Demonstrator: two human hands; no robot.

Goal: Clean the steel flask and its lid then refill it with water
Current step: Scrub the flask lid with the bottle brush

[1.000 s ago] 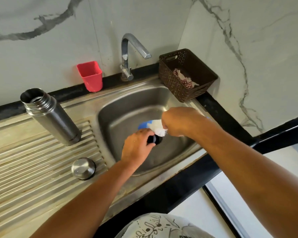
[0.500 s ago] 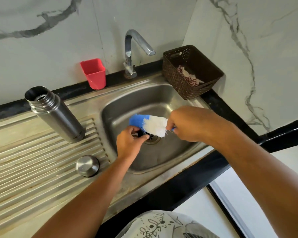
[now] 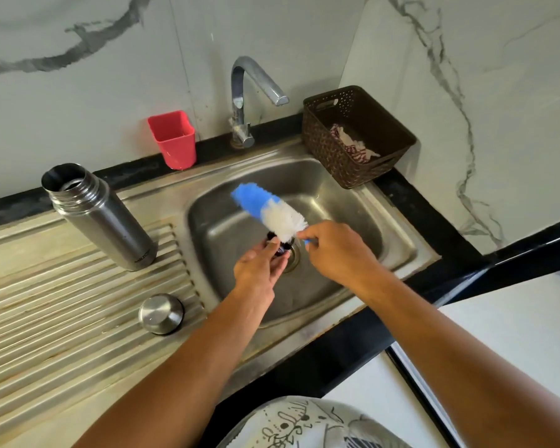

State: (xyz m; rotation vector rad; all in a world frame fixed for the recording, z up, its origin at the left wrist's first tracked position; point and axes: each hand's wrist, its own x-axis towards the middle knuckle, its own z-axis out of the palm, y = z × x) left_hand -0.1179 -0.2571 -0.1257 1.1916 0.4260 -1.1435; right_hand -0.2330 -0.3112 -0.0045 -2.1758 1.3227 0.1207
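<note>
Two hands, one brush, one little lid over the sink

The left hand pinches a small dark lid. The right hand pinches the brush handle; the bristles sit just over the lid and point to 10 o'clock. The open steel flask stands at 9 o'clock from the hands, and the round steel cap lies at 8 o'clock.

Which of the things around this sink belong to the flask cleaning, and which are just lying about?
In use:
steel flask, open, on the drainboard
steel cap, also on the drainboard
dark lid piece, held in the left hand
brush, pinched by the right hand
sink
tap

Lying about:
red cup
brown basket with a cloth in it
</note>
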